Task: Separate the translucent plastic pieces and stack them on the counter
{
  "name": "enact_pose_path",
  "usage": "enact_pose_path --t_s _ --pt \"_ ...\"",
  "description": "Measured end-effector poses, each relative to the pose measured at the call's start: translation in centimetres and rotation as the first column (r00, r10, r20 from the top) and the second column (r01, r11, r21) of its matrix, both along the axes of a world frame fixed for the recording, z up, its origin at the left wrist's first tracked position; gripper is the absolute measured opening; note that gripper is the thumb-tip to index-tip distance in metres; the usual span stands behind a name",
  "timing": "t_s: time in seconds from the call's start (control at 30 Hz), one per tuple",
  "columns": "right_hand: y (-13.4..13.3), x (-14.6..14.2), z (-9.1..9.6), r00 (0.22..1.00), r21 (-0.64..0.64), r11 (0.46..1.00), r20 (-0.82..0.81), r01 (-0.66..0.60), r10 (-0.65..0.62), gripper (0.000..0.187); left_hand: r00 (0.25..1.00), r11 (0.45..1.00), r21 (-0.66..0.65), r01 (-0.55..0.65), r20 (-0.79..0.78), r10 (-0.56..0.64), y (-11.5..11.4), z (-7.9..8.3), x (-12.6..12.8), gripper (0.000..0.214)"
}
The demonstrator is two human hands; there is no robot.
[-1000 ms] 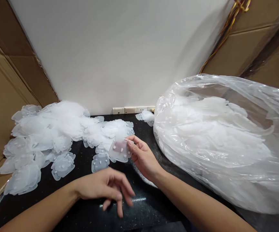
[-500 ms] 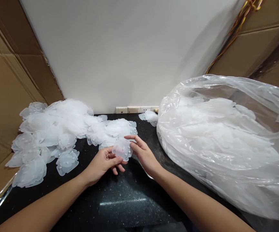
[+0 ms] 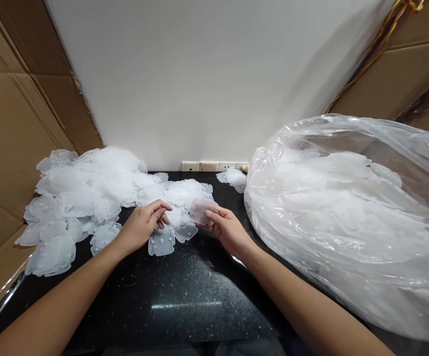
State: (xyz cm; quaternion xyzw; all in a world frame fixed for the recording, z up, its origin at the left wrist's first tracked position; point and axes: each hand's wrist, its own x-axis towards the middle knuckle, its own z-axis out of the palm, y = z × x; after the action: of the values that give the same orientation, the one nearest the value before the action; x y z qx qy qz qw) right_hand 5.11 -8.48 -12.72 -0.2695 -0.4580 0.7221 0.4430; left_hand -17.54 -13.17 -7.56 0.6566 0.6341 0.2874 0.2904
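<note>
My right hand (image 3: 226, 228) pinches a small translucent white plastic piece (image 3: 201, 210) with little pegs, held just above the black table (image 3: 184, 301). My left hand (image 3: 142, 226) hovers with curled fingers over the loose pieces at the pile's near edge, its fingertips close to one square piece (image 3: 161, 243) lying flat. I cannot make out anything between its fingers. A big heap of the same translucent pieces (image 3: 88, 193) spreads over the table's left and back.
A large clear plastic bag (image 3: 348, 212) full of the same white pieces fills the right side. Cardboard walls stand at the left (image 3: 10, 133) and upper right. A white wall with a socket strip (image 3: 210, 166) runs behind. Bundled wires hang at the top right.
Both hands met on one piece half a second ago. Now my left hand has let go and moved left over the pile, while my right hand keeps a piece.
</note>
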Motion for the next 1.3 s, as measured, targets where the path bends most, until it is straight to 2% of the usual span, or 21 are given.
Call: enact_pose_path --t_s 0.03,0.1,0.2,0.27,0.4,0.57,0.7,0.77,0.83,0.9,0.93,1.0,1.1,1.2,1.3 --pt "0.1 0.0 0.1 0.997 -0.097 0.995 -0.073 -0.026 0.019 0.032 0.992 0.999 0.02 0.041 -0.12 -0.038 0.1 0.4 -0.5 0.028" --pt "0.2 0.1 0.3 0.986 -0.23 0.968 -0.158 -0.097 0.061 0.032 0.94 0.985 -0.044 0.167 -0.294 -0.173 0.1 1.2 -1.2 0.02" --pt "0.0 0.0 0.6 0.962 -0.325 0.917 -0.219 -0.23 0.163 0.04 0.854 0.915 -0.258 0.311 -0.346 -0.388 -0.4 1.9 -1.3 0.033" --pt "-0.2 -0.1 0.7 0.949 -0.345 0.895 -0.232 -0.285 0.213 0.053 0.824 0.874 -0.348 0.34 -0.337 -0.455 -0.7 2.2 -1.0 0.038" --pt "-0.6 -0.4 0.6 0.943 -0.366 0.872 -0.202 -0.324 0.265 0.067 0.792 0.833 -0.402 0.381 -0.323 -0.518 -0.8 2.1 -0.6 0.028" --pt "-0.8 -0.5 0.1 0.936 -0.397 0.848 -0.162 -0.351 0.312 0.069 0.766 0.816 -0.373 0.441 -0.317 -0.559 -0.7 2.2 -0.7 0.007" --pt "-0.9 -0.4 0.0 0.938 -0.386 0.855 -0.134 -0.345 0.318 0.069 0.762 0.814 -0.359 0.457 -0.313 -0.566 -0.7 2.3 -0.6 0.007" --pt "-0.9 -0.4 0.0 0.939 -0.377 0.86 -0.121 -0.344 0.322 0.069 0.814 0.847 -0.301 0.439 -0.264 -0.516 -0.6 2.3 -0.5 0.006" --pt "-0.9 -0.4 0.1 0.942 -0.373 0.865 -0.106 -0.335 0.319 0.069 0.897 0.901 -0.208 0.38 -0.153 -0.414 -0.4 2.3 -0.4 0.004" --pt "-0.8 -0.4 0.2 0.946 -0.373 0.87 -0.095 -0.323 0.311 0.069 0.956 0.942 -0.163 0.293 0.039 -0.291 -0.3 2.1 -0.2 0.012" --pt "-0.8 -0.5 0.2 0.948 -0.372 0.873 -0.091 -0.316 0.305 0.068 0.961 0.953 -0.168 0.251 0.16 -0.225 -0.2 2.0 0.0 0.018" --pt "-0.8 -0.4 0.2 0.955 -0.361 0.884 -0.086 -0.296 0.284 0.065 0.911 0.959 -0.219 0.178 0.404 -0.077 -0.2 1.6 0.3 0.026" --pt "-0.5 -0.3 -0.1 0.978 -0.314 0.927 -0.051 -0.206 0.2 0.054 0.737 0.942 -0.32 0.102 0.66 0.145 -0.3 0.5 1.2 0.029" --pt "0.0 0.1 -0.2 0.999 -0.251 0.967 0.014 -0.045 0.05 0.044 0.579 0.907 -0.403 0.124 0.772 0.263 -0.7 -0.5 2.3 0.024" --pt "0.7 0.6 -0.1 0.997 -0.217 0.973 0.037 0.074 -0.068 0.043 0.512 0.864 -0.46 0.204 0.803 0.306 -1.0 -1.0 3.1 0.022"
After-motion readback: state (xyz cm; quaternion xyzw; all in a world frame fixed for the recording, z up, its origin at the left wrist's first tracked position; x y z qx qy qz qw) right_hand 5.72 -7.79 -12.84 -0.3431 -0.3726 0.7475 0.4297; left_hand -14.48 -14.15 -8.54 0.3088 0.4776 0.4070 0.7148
